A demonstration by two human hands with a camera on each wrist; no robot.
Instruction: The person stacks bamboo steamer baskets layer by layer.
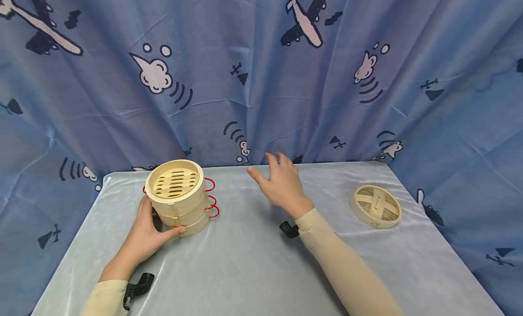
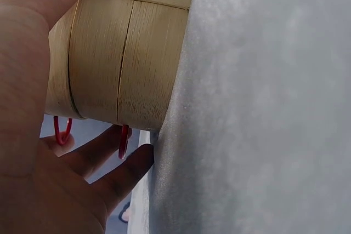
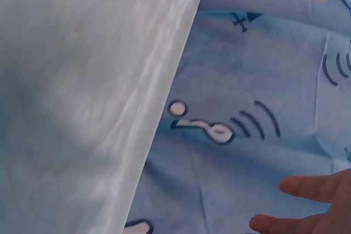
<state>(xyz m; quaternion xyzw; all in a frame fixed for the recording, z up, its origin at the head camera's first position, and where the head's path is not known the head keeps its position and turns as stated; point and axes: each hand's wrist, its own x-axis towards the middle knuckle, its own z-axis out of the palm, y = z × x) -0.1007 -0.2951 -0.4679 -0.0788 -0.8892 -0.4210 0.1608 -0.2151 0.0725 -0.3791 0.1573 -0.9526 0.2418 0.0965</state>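
**Left hand steadies a stack of bamboo steamers; right hand hovers open**

Sleeved forearms fill the bottom of the head view, each with a black strap mount partly tucked under the wrist. On the pale, slightly shiny table cloth (image 1: 253, 261) the left hand (image 1: 143, 236) wraps the near side of the steamer stack (image 1: 180, 198): three round bamboo tiers with red wire loops on the right side, the top one uncovered to show its slatted floor. Thumb lies along the lowest tier; the fingers are hidden behind the stack. The right hand (image 1: 282, 184) floats above the table's middle, fingers spread and relaxed, holding nothing. A woven bamboo lid (image 1: 376, 206) lies well apart at the right, underside up. Wrinkled blue curtain (image 1: 261, 80) printed with planes and clouds hangs behind.

Left wrist view: the palm (image 2: 33, 135) curls round the smooth, split-grained bamboo wall (image 2: 120, 58); the frame cuts off its top.

Right wrist view: only two fingertips (image 3: 312, 187) show at the lower corner, straight, against the curtain; the stack is a sliver at the top edge.
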